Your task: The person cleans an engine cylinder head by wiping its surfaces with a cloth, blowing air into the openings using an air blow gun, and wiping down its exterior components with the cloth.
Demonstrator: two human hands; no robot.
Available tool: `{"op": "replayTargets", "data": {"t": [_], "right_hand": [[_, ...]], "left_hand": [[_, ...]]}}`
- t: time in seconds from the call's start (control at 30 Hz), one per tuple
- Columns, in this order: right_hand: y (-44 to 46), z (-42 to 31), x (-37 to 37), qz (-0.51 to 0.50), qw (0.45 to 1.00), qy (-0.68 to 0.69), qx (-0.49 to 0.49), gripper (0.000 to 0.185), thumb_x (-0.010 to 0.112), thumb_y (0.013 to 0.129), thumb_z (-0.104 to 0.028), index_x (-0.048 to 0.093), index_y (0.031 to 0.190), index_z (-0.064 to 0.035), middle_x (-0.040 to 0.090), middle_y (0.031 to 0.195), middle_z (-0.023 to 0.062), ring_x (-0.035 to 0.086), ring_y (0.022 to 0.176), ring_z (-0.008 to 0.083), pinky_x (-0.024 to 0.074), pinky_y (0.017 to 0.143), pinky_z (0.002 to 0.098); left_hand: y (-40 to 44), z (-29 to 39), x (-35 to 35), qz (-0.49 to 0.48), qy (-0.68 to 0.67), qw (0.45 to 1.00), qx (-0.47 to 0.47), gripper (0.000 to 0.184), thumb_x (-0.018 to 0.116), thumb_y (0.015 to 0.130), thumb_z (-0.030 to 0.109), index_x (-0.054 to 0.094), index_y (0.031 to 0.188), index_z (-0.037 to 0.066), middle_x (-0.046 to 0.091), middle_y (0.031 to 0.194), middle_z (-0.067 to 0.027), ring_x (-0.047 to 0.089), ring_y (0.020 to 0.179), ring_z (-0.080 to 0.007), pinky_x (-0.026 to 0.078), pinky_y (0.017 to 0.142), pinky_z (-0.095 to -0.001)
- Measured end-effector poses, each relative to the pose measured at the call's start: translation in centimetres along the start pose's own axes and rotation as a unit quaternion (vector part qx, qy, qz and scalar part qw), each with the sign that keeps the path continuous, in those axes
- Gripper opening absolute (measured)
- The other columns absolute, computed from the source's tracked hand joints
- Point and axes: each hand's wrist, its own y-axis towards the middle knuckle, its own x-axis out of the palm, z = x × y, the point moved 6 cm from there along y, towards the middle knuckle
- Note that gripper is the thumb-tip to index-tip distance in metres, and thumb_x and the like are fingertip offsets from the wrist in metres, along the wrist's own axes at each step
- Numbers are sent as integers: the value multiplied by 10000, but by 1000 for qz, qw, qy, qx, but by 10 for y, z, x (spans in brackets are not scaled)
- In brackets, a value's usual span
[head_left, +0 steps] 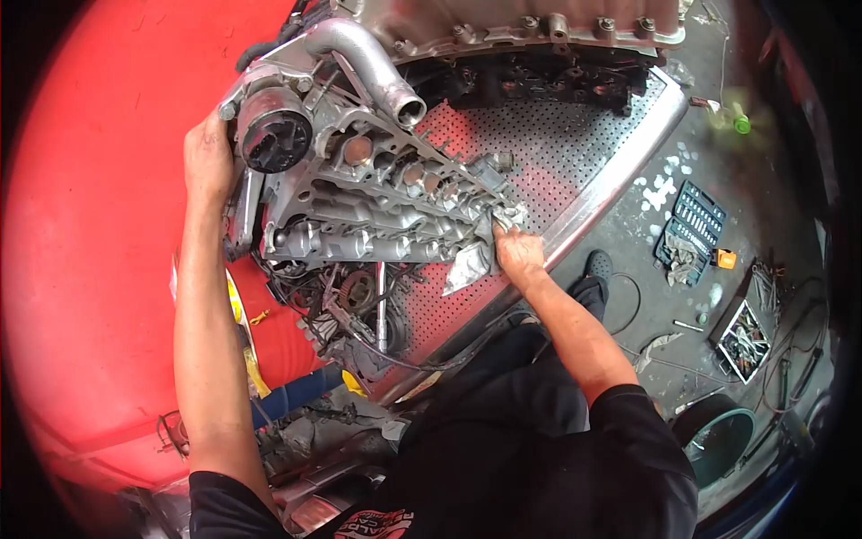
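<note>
A grey metal cylinder head [359, 193] with rows of ports and a curved metal pipe [364, 58] lies across a perforated metal bench top. My left hand [208, 153] grips its far left end, beside a round black-and-silver part [276, 135]; most of its fingers are hidden behind the metal. At the opposite, narrow end, my right hand [519, 251] is closed around a crumpled grey-white rag [471, 268], which touches the casting.
Behind the head sits a larger engine casting [503, 27]. Several cables and a ratchet-like metal tool [382, 305] lie in front of it on the perforated bench [575, 171]. On the floor at right are a socket set [699, 216], a tool tray [743, 343] and a round tub [714, 440].
</note>
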Motion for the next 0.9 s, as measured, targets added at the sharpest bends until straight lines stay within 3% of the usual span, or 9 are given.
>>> {"op": "replayTargets", "data": {"t": [0.13,0.2,0.27,0.3,0.33,0.47,0.53,0.8,0.9], "right_hand": [[-9,15,-14,-45,995,68,49,219,515,862,-154,707,954,-101,707,899,162,695,864,310,545,689,401],[-28,35,-21,-5,968,235,81,202,559,810,-180,702,871,-51,702,866,204,673,805,368,539,742,418],[-51,70,15,60,689,688,221,212,588,786,-192,689,891,-37,679,888,226,633,895,396,503,849,452],[-66,77,-11,144,883,395,211,211,604,798,-182,670,893,-6,631,1054,240,576,1024,396,450,947,448],[-77,65,-36,244,895,329,176,227,585,832,-173,640,929,25,518,1243,252,494,1165,418,404,1008,446],[-48,20,-54,373,813,435,99,328,522,897,-75,525,1210,25,436,1315,251,478,1184,423,391,1029,416],[-20,-3,-11,282,811,483,170,358,516,893,-62,512,1242,18,449,1289,265,471,1187,433,391,1025,427],[-16,-1,2,343,828,402,189,277,510,822,-61,617,1066,12,568,1141,313,580,1007,484,485,869,513],[5,29,-7,61,953,290,65,227,496,809,-165,694,828,-56,673,844,243,654,845,430,524,790,509]], "left_hand": [[1,2,5,-15,28,991,131,507,468,960,389,631,843,-77,539,670,-31,466,650,-117,389,587,-315],[6,-9,1,-23,-38,999,-17,504,467,963,389,639,841,-68,548,680,-45,478,670,-118,406,607,-313],[-4,5,5,-9,-58,998,-21,521,461,966,396,631,865,-86,566,693,-64,494,692,-126,420,630,-322],[7,-14,-1,-16,-18,1000,-16,535,453,968,401,628,911,-101,593,710,-84,508,706,-136,430,646,-324],[4,-15,1,-19,-16,1000,-20,535,453,968,401,628,911,-101,593,710,-84,508,706,-136,430,646,-324],[0,0,-2,-19,36,999,-8,552,441,971,416,622,927,-104,618,727,-111,526,725,-153,448,678,-349],[-4,12,1,-21,30,999,8,542,445,972,410,624,950,-102,635,751,-121,544,744,-155,456,694,-346],[-1,-4,2,-26,-28,998,-52,514,466,972,397,673,985,-74,668,826,-100,565,773,-143,466,715,-315],[-5,-4,4,-34,-61,996,-58,529,457,973,401,664,994,-85,660,822,-93,560,782,-145,465,725,-315]]}}
